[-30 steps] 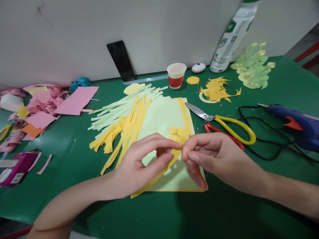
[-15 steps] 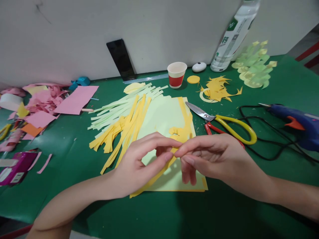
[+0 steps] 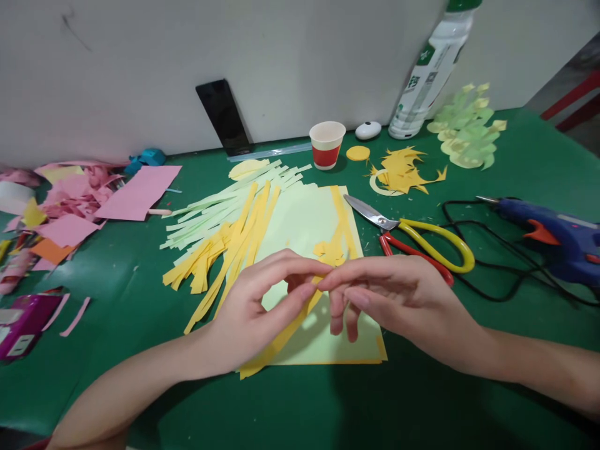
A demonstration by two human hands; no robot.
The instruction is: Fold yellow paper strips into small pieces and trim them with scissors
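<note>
Over the pale green paper sheets (image 3: 304, 231), my left hand (image 3: 267, 300) bends with thumb and index tips nearly together. Whatever is between those tips is too small or hidden to make out. My right hand (image 3: 398, 300) meets it, its index fingertip touching the left fingertips. The right thumb stays apart from that fingertip, and the other fingers curl loosely with nothing visible in them. Just beneath the hands, a yellow paper strip (image 3: 281, 340) slants across the sheets. Behind the fingers lie cut yellow paper pieces (image 3: 330, 251).
Scissors (image 3: 384, 223) and a blue glue gun (image 3: 544, 225) with a black cord lie right. Yellow strips (image 3: 244, 231) and green strips (image 3: 201, 212) are left of the sheets. A paper cup (image 3: 327, 147), a bottle (image 3: 426, 78) and a phone (image 3: 224, 119) stand along the wall.
The camera view has shifted slightly. Both hands keep nearly the same pose, fingertips still meeting, with the right fingers moved a little. The things on the table have not moved.
</note>
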